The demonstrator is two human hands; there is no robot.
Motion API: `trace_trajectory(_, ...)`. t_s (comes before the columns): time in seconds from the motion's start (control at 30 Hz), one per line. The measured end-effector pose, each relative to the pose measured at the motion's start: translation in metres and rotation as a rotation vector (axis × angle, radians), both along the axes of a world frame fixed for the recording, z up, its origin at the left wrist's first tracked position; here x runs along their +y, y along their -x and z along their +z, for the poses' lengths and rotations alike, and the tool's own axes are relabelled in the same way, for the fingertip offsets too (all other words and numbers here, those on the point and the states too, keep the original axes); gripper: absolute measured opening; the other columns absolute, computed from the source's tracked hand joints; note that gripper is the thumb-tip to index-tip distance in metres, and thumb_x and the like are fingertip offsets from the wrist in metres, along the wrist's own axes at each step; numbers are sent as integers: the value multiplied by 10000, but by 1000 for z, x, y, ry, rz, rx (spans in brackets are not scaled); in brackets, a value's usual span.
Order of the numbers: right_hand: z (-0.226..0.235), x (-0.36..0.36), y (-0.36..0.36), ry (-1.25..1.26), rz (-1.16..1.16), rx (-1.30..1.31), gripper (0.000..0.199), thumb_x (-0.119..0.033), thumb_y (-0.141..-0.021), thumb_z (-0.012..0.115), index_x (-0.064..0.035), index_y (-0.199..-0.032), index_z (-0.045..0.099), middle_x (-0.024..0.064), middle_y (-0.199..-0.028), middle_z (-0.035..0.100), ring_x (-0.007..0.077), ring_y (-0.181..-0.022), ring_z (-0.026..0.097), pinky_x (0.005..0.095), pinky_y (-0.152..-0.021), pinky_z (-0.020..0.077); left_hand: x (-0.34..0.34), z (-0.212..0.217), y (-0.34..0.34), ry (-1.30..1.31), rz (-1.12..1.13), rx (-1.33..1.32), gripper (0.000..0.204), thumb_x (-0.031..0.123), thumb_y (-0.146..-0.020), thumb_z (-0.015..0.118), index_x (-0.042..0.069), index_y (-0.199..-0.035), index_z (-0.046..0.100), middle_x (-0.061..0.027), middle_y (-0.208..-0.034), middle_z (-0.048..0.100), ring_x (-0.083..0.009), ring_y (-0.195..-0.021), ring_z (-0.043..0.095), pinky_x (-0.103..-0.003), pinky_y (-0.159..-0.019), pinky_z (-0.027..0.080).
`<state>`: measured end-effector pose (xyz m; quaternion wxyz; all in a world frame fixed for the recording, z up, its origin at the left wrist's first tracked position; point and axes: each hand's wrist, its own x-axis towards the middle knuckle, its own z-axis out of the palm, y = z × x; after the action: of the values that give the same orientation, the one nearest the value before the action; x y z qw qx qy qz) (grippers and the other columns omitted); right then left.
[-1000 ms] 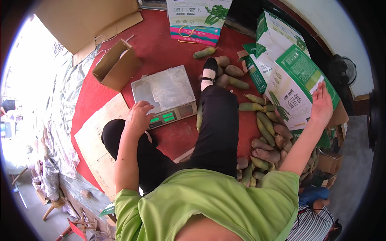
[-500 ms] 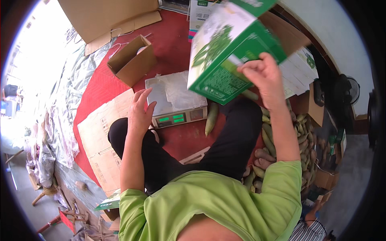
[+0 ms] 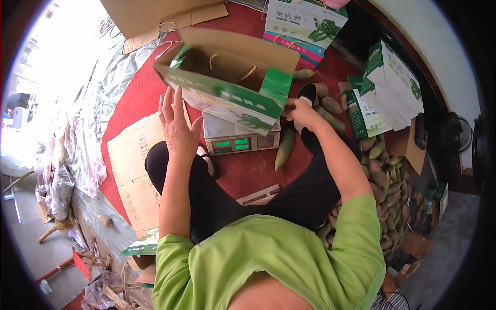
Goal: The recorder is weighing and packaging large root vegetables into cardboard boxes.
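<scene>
An open-topped green and white carton with yellow cord handles is held tilted above the weighing scale. My right hand grips the carton's right end, its fingers closed on the edge. Beside the carton's lower left side is my left hand, fingers spread and holding nothing; whether its fingertips touch the board I cannot tell. The scale's green display shows under the carton, but much of its platform is hidden. Just right of the scale lies a long green radish on the red mat.
A large heap of radishes lies to my right. White and green cartons stand beyond it, with another printed carton at the back. Flattened cardboard lies at my left, and a big cardboard piece stands far left.
The carton has come down and left from the upper right and turned, so its open top now shows. My right hand has shifted left and down to its end. My left hand stays spread.
</scene>
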<state>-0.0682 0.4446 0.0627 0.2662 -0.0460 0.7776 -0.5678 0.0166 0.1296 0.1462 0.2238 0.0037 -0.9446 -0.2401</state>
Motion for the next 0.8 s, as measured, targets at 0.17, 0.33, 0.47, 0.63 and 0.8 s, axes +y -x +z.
trace_trajectory(0.17, -15, 23, -2, -138, -150, -209, 446, 25, -803, 407, -38, -1220, 552, 88, -1061, 607, 189, -865, 611, 347, -712, 516, 13, 7, 7, 276, -29, -25, 905, 75, -644, 773, 203, -1418, 322, -77, -1476, 271, -344, -1383, 182, -508, -1097, 213)
trace_trajectory(0.33, -6, 27, -1, 10, -309, -238, 301, -76, -854, 488, -62, -1139, 583, 27, -958, 623, 139, -829, 604, 278, -662, 491, 8, -1, 18, 378, -104, 11, 391, 105, -725, 695, 161, -1106, 626, -18, -946, 597, -226, -980, 546, -442, -1047, 298)
trace_trajectory(0.47, -4, 25, -1, 9, -264, -253, 282, -131, -887, 510, -76, -1157, 575, 12, -962, 615, 114, -839, 589, 248, -680, 465, 16, 2, 14, 362, -192, -101, 228, 78, -721, 681, 123, -944, 675, -37, -829, 561, -238, -878, 545, -389, -840, 422)
trace_trajectory(0.63, 12, 21, -4, 56, -279, -72, 358, -182, -892, 542, -84, -1237, 550, 0, -1051, 616, 93, -915, 573, 247, -729, 471, 28, 2, 9, 328, -292, 2, 33, 101, -716, 662, 111, -747, 656, -3, -787, 532, -211, -801, 547, -353, -690, 449)
trace_trajectory(0.8, 65, 45, 9, 212, -322, 167, 358, -208, -894, 582, -77, -1227, 556, 37, -1106, 607, 127, -959, 590, 266, -767, 479, 33, 2, 2, 333, -273, 16, 32, 100, -711, 657, 108, -739, 642, -4, -773, 521, -207, -785, 545, -351, -670, 452)
